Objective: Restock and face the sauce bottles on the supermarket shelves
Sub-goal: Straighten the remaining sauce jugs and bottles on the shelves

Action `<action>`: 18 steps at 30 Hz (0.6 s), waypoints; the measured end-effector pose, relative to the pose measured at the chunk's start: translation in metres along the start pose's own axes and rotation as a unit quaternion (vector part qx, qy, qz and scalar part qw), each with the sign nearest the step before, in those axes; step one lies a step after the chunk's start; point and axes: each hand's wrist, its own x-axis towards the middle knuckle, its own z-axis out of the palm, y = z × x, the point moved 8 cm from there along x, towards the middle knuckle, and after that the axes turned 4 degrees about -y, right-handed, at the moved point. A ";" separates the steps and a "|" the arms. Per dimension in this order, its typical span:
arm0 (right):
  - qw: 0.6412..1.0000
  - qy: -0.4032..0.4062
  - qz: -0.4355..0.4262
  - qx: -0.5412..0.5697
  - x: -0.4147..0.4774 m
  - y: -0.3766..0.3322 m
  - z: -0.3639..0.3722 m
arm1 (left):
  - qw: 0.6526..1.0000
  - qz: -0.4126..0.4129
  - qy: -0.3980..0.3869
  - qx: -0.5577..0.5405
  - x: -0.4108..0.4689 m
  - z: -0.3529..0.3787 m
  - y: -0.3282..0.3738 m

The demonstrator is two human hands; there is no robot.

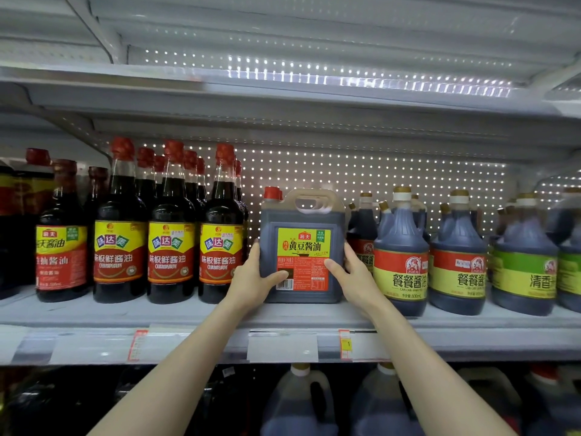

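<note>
Mid shelf, head view, looking straight at the product row

- Square dark plastic sauce jug with a moulded carry handle, red cap and yellow-and-red label [301, 247]: stands upright on the grey metal shelf [188, 313], near its front edge, label facing out
- A second red cap shows just behind the jug's own cap; the rest of that container is hidden
- Left hand [254, 280]: grips the jug's lower left side, thumb laid across the front beside the barcode, fingers wrapped round the side and out of sight
- Right hand [355, 275]: grips the lower right side, thumb pressed on the label's red part, fingers curled round the right wall
- Left of the jug: tall glass bottles of dark sauce with red foil caps and yellow-red labels [171, 247], several rows deep, the nearest one just beside the left hand
- Right of the jug: round-shouldered dark bottles with gold caps and red-yellow labels [401, 256], then similar bottles with green labels [523, 272]
- Behind: white perforated back panel [377, 171], bare above the jug
- Shelf lip: clear price-tag strip [283, 346] with blurred tags
- Lower shelf: large handled jugs of dark sauce [298, 404], partly behind the forearms
</note>
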 end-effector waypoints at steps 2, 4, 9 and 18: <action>1.000 -0.004 0.010 0.000 0.000 0.002 0.000 | 1.000 -0.005 -0.001 0.004 -0.001 -0.001 0.000; 1.000 -0.008 0.021 0.000 0.001 0.004 0.000 | 1.000 -0.007 -0.003 0.006 -0.002 -0.002 0.000; 0.999 -0.013 0.037 -0.002 0.000 0.005 0.000 | 1.000 -0.004 0.005 0.024 -0.001 -0.001 0.001; 0.999 -0.015 0.038 -0.010 0.003 0.005 0.002 | 0.999 -0.001 0.024 0.045 -0.004 -0.004 0.004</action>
